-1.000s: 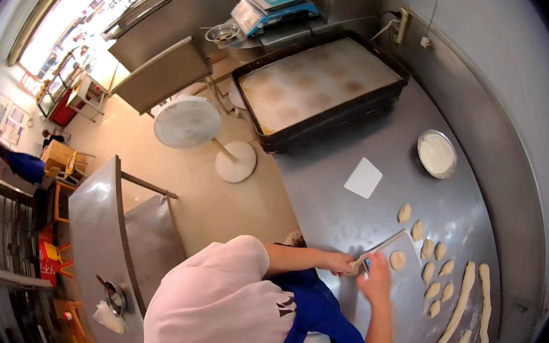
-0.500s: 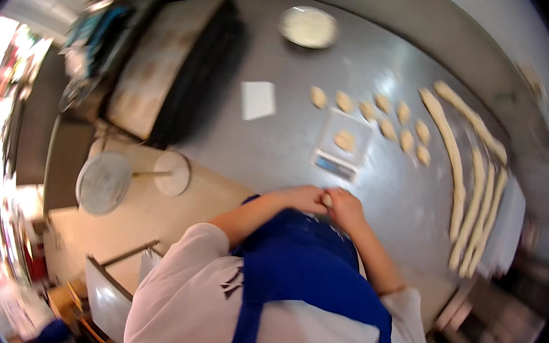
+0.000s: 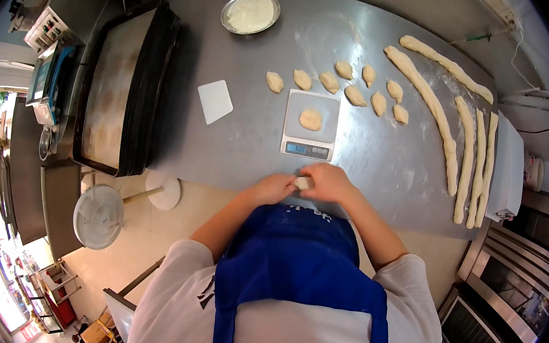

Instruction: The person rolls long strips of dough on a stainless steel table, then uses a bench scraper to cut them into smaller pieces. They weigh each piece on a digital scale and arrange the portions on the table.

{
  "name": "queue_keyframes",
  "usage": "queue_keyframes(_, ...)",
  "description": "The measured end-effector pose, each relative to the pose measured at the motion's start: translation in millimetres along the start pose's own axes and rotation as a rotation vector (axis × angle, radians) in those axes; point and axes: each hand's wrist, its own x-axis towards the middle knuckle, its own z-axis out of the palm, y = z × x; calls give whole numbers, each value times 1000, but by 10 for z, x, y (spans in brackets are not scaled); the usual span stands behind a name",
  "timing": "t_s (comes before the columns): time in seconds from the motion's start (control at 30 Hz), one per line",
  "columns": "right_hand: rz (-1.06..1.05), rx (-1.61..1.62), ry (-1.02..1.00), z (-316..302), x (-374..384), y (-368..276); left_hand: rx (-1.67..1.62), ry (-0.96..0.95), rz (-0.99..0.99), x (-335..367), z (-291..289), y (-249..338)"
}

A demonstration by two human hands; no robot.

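Observation:
At the near edge of the metal table, a small piece of dough (image 3: 302, 183) is held between my two hands. The fingers of my left hand (image 3: 275, 188) are closed on its left end. From the right, my right hand (image 3: 325, 181) grips the same piece, fingers curled over it. Just beyond them a white digital kitchen scale (image 3: 290, 133), its display lit, carries a flattened round of dough (image 3: 311, 118). Several small dough pieces (image 3: 329, 81) lie loosely behind and to the right of the scale. Long dough ropes (image 3: 430, 107) stretch along the table's right side.
A white dough scraper (image 3: 215, 101) lies left of the scale, with a metal bowl of flour (image 3: 251, 14) farther back. Stacked dark baking trays (image 3: 119, 88) stand at the left. A fan (image 3: 98, 216) is on the floor there; a white box (image 3: 507, 169) borders the ropes.
The view has turned and steadied, so the table things sit differently in it. My hands have drawn slightly apart, and the dough between them shows more plainly. The scale's dough stays put.

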Motion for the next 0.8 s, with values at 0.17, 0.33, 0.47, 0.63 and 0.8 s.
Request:
queue_keyframes(0.17,8,36,691,-256,729,302,238,341,-87,-142,-7,42)
queue_keyframes(0.33,56,44,501,-457,1247,551,356,268,68,-144,-56,102)
queue_keyframes(0.47,150,215,812,-881,1810,641,348,273,24,-51,-6,123)
queue_keyframes(0.63,-35,-43,934,-864,2176,1036,354,204,-39,19,-41,123)
queue_keyframes(0.8,-193,157,332,-404,1253,288,-65,221,-295,74,63,-29)
